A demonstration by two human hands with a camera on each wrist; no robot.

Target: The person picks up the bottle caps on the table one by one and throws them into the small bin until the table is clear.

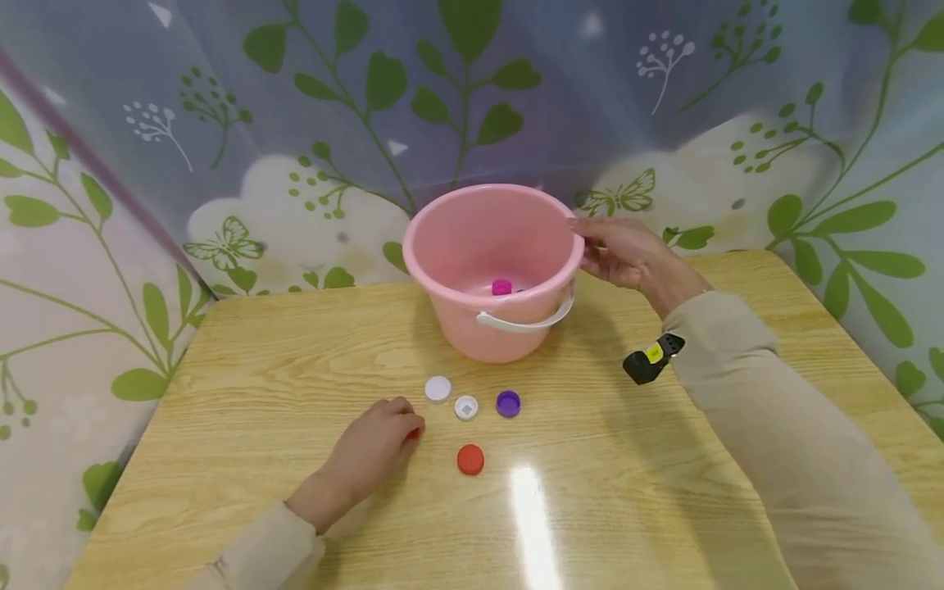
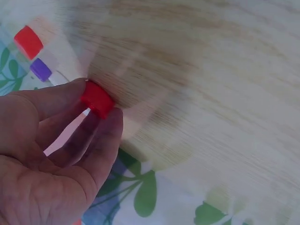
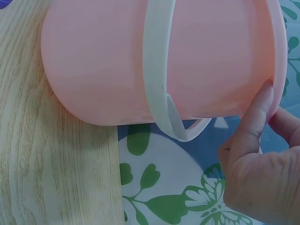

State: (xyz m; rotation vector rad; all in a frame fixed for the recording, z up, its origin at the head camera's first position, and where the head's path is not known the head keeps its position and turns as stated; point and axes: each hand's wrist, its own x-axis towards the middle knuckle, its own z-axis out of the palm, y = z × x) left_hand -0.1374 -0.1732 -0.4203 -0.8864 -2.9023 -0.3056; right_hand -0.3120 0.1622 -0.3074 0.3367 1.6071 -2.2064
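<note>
My left hand [image 1: 369,451] pinches a red bottle cap [image 2: 97,99] between thumb and fingertips, low over the table left of the other caps. In the head view the fingers hide most of that cap. My right hand [image 1: 623,252] grips the rim of a pink bucket [image 1: 483,332] at its right side, with thumb and fingers on either side of the rim. The bucket stands upright at the back of the table, its white handle [image 1: 516,327] hanging down in front. Inside lies a magenta cap [image 1: 501,287]; something dark beside it is mostly hidden by the rim.
Before the bucket lie a white cap [image 1: 437,389], a smaller white cap [image 1: 466,407], a purple cap [image 1: 508,403] and another red cap [image 1: 470,460]. The wooden table [image 1: 295,352] meets a leaf-patterned curtain [image 1: 310,123] behind. A black device [image 1: 652,358] sits at my right wrist.
</note>
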